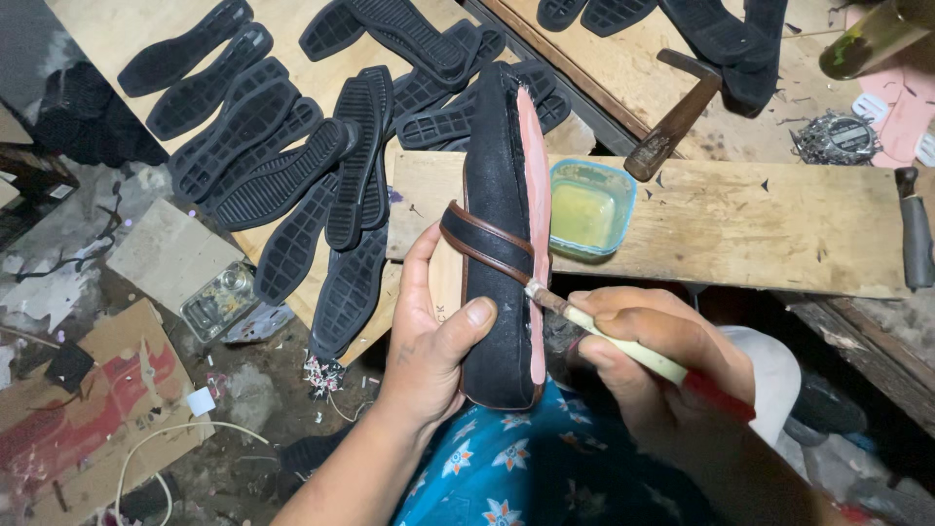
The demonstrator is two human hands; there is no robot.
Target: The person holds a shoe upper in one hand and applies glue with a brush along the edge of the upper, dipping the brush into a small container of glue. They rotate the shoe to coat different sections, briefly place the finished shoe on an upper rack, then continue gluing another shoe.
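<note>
My left hand (429, 336) grips a black shoe upper (497, 224) on its last, held on edge with the pink insole side facing right; a brown strap crosses it. My right hand (657, 360) holds a small brush (623, 343) with a pale handle and a red end. The brush tip touches the pink edge of the shoe near the strap. Just beyond it, a small square tub of yellowish glue (589, 209) sits on a wooden board (740, 224).
Several black rubber soles (292, 166) lie spread on a plywood sheet at the upper left, more at the top right. A hammer (677, 117) rests behind the board, a knife (916, 234) at the right edge. Cardboard and scraps litter the floor (88, 390) at left.
</note>
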